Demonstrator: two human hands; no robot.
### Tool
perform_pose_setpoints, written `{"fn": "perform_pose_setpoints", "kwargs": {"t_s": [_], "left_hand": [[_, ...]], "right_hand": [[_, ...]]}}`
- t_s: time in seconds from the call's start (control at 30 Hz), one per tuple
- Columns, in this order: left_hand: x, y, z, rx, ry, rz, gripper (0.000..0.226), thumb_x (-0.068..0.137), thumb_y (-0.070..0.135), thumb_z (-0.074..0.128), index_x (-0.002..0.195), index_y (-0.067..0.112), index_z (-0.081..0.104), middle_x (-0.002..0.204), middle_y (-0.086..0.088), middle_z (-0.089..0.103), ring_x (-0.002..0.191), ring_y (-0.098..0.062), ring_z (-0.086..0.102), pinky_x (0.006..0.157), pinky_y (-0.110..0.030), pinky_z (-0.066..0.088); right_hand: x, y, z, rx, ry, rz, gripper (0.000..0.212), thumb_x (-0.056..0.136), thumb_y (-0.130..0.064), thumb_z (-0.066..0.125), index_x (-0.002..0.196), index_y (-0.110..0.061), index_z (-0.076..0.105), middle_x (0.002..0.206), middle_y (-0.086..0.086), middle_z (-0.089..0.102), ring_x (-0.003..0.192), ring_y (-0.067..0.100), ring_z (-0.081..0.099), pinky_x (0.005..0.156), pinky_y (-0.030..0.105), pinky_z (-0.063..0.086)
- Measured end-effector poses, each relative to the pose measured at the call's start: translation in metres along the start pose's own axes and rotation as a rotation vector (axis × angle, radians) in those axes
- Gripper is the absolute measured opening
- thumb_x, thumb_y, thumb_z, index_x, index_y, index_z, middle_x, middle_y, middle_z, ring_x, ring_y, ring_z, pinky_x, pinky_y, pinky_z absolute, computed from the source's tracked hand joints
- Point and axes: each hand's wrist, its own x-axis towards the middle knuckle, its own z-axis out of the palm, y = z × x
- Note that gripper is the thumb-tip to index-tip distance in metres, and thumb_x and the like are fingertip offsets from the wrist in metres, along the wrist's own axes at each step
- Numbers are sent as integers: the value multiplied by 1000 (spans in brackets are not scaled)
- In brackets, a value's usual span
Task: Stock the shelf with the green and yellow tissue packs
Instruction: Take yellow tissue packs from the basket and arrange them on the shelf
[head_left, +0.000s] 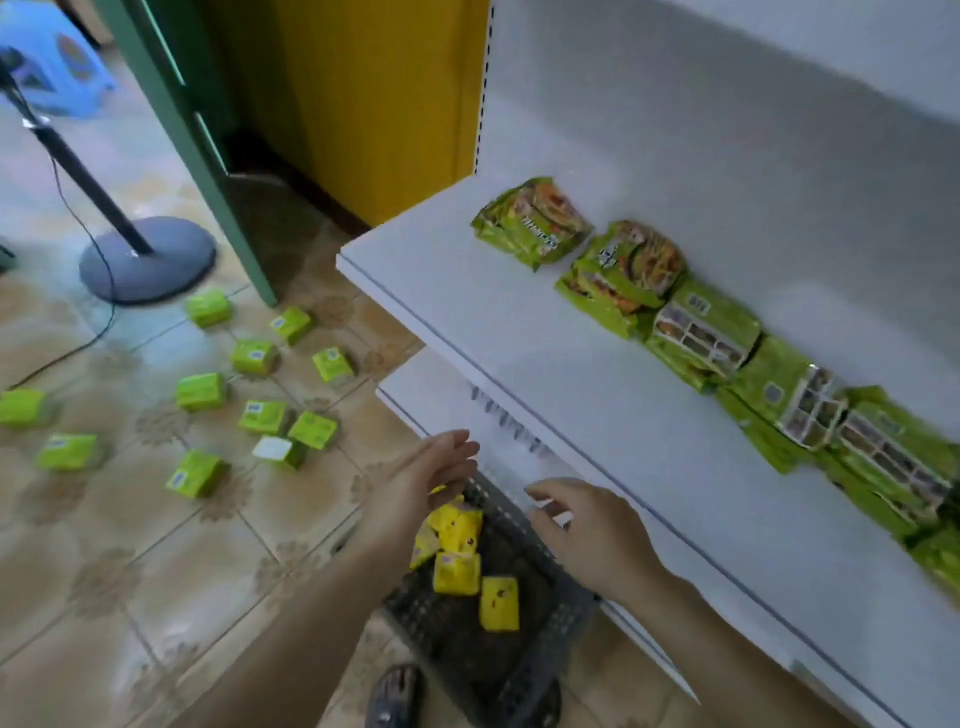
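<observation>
Several green tissue packs (201, 392) lie scattered on the tiled floor at the left. Several yellow tissue packs (457, 572) sit in a dark plastic basket (540, 654) on the floor below the white shelf (519, 332). My left hand (426, 483) hovers above the basket's far end with fingers straight, holding nothing. My right hand (587, 530) hangs over the basket next to the lower shelf's edge (415, 410), fingers loosely spread and empty.
Green noodle packets (623, 275) line the back of the upper shelf. A fan stand with a round base (148, 260) and a cable stands at the left, a blue stool (47, 57) behind it. A sandal (395, 696) shows beside the basket.
</observation>
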Motion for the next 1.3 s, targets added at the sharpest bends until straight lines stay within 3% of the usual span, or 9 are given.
{"fn": "perform_pose_setpoints", "kwargs": {"t_s": [0.2,0.33,0.43,0.53,0.73,0.93,1.03,1.17,1.3], "left_hand": [[55,-118,-35,-25,144,-218,21,96,29,49,101,22,68,109,3,71,104,-13,65,94,-33,48],[94,-215,-50,-57,220,-356,24,96,27,50,110,16,66,113,-2,70,104,-16,64,97,-36,46],[125,-286,-56,-69,239,-429,26,96,23,51,114,11,65,113,-6,69,96,-15,64,97,-35,44],[153,-354,-65,-78,236,-477,25,95,23,51,113,14,65,111,-5,70,101,-16,65,93,-31,46],[193,-445,-90,-59,158,-495,26,96,24,49,116,17,64,111,-1,71,106,-15,65,83,-22,51],[218,-476,-106,-46,114,-480,25,94,23,51,114,18,65,108,2,72,105,-13,65,90,-26,50],[225,-478,-112,-12,105,-469,23,94,25,51,111,20,65,106,3,72,104,-12,66,94,-30,48],[221,-471,-112,30,97,-480,23,94,26,51,110,21,65,104,4,73,100,-10,67,91,-30,48],[203,-439,-101,75,84,-492,25,94,29,51,113,21,65,103,6,73,100,-9,66,93,-30,48]], "right_hand": [[40,94,138,58,-269,198,35,90,-35,60,124,-27,60,122,-6,64,109,14,61,92,33,49],[48,166,251,138,-414,395,35,89,-29,61,122,-16,59,122,7,63,111,25,59,92,41,48],[57,219,330,134,-437,541,45,88,-36,60,129,-18,51,126,7,59,116,29,55,93,37,45],[73,265,407,110,-403,597,60,84,-40,64,136,-16,44,132,10,55,119,30,52,91,35,43],[112,320,530,113,-302,723,100,78,-54,67,152,-27,5,157,11,16,140,33,25,106,45,36],[147,346,582,25,-113,745,114,71,-57,71,152,-24,-1,159,16,-2,142,41,14,113,55,20],[154,354,593,-14,-80,756,115,68,-58,73,151,-28,-1,159,15,1,139,45,19,110,60,24],[149,358,578,44,-55,740,102,75,-39,73,151,-30,5,157,13,10,136,43,26,107,56,31],[134,336,530,131,-72,744,100,76,-36,71,151,-33,5,158,9,9,138,40,25,102,51,36]]}}
